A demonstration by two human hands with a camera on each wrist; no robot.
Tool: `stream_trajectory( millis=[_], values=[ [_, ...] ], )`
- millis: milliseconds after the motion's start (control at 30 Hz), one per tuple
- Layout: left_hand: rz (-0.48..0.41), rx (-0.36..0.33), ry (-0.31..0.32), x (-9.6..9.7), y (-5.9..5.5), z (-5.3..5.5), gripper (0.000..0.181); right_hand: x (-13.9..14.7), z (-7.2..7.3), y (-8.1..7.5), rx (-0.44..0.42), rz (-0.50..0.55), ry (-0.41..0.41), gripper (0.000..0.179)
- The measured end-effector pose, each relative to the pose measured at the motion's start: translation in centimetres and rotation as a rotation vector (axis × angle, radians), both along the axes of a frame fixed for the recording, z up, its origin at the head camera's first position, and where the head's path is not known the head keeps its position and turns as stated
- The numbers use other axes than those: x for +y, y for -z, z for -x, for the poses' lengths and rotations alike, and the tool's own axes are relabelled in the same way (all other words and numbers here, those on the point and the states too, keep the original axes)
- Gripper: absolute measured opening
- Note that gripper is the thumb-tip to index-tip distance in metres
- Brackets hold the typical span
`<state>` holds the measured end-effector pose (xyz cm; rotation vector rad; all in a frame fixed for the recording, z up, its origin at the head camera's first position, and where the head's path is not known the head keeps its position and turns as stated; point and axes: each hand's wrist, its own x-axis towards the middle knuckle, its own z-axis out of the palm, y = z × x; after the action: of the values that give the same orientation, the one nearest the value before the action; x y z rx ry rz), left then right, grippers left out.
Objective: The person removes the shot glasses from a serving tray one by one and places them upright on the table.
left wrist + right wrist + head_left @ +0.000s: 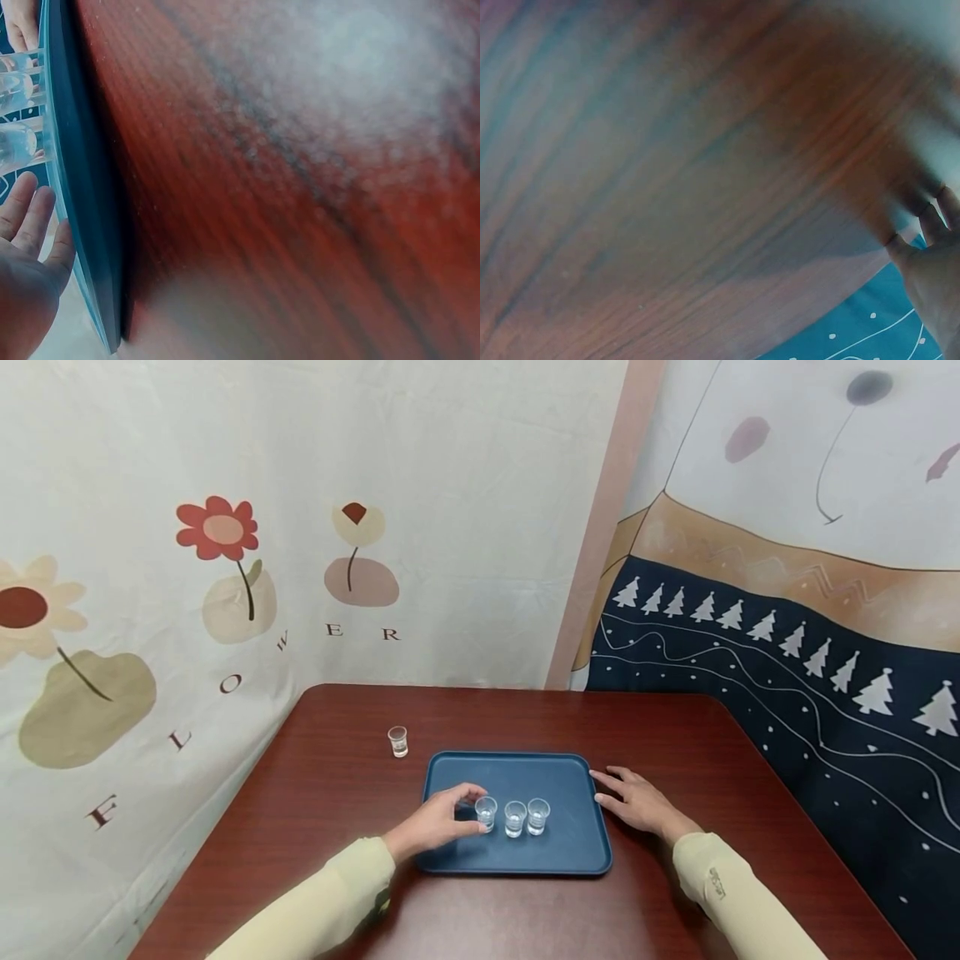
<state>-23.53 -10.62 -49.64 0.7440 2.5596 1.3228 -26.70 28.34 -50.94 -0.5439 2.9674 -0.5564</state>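
Three small clear glasses stand upright in a row on a blue tray (502,768): a left glass (486,812), a middle glass (514,818) and a right glass (537,816). My left hand (438,818) is over the tray's left side, thumb and forefinger spread either side of the left glass. The left wrist view shows its other fingers (34,214) extended, short of the nearest glass (15,146). At the tray's right edge lies my right hand (637,800), fingers extended and fingertips right at the rim; the right wrist view catches part of this hand (934,270).
Another small clear glass (398,742) stands on the reddish-brown table (337,760), beyond the tray's far left corner. A pale cloth with flowers (465,527) hangs behind the table, and a dark-blue patterned cloth (750,668) hangs along the right.
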Motion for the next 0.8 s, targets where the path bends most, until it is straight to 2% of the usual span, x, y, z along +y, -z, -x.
stream_trajectory(
  millis=[100,367,500,667,800],
  values=[
    [-0.007,0.006,-0.001,0.13,0.12,0.1,0.043,-0.02,-0.08,0.0,0.006,-0.003,-0.007,0.056],
    [-0.033,0.076,0.012,0.36,0.42,0.48,0.026,0.06,-0.03,0.1,-0.005,-0.002,0.003,0.057],
    [-0.023,0.074,0.004,0.38,0.42,0.45,0.024,0.15,0.04,0.22,-0.006,-0.003,0.004,0.057],
    [-0.034,0.053,-0.031,0.07,-0.02,0.49,0.025,0.22,0.22,0.32,0.008,-0.006,-0.004,0.057],
    [-0.05,0.06,-0.084,-0.46,-0.53,0.83,0.026,0.26,0.37,0.4,0.005,-0.003,-0.003,0.057]
  ],
)
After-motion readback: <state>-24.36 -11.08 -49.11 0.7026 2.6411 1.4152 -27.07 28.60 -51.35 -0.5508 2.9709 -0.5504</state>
